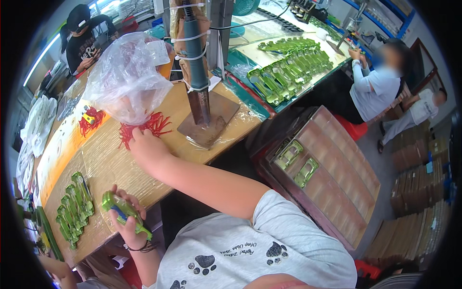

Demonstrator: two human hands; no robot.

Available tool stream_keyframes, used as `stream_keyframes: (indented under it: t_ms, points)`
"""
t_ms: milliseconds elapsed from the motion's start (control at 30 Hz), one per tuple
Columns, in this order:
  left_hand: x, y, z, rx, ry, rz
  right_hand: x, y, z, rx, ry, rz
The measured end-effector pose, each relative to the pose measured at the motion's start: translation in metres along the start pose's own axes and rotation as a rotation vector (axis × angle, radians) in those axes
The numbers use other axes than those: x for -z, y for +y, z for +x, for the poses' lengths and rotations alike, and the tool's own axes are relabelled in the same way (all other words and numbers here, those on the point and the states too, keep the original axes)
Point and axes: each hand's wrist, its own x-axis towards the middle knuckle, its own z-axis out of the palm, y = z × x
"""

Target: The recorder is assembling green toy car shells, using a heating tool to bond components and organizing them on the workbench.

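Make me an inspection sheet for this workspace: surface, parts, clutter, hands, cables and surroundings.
Surface: brown tabletop, with an orange-and-white stretch toward its left side.
Parts: row of green pieces on the tabletop; two more in a divided tray at right; red strips piled beside the metal stand.
Clutter: clear plastic bag behind the red strips; yellow-and-black item on a second red pile.
Hands: left hand holds a green piece; right hand is at the red strips, its grip unclear.
Cables: black cable behind the stand.
Surroundings: three other people; stacked cardboard at right.
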Motion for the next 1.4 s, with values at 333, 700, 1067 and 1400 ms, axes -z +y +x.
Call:
stream_keyframes:
  t_ms: [333, 700, 1067, 1400]
  points:
    - [0.005, -0.006, -0.012, 0.092, -0.01, 0.072, 0.004, 0.007, -0.007, 0.033, 0.049, 0.112]
    - [-0.01, -0.008, -0.016, 0.056, -0.052, 0.235, 0.016, 0.011, -0.02, 0.011, 0.219, 0.205]
    - [-0.005, -0.022, -0.027, 0.073, -0.299, 0.445, 0.075, -0.014, -0.095, 0.345, 0.392, 0.614]
    - [-0.064, -0.045, -0.008, 0.082, -0.886, 1.024, 0.1, 0.04, -0.189, 0.011, 0.298, 0.571]
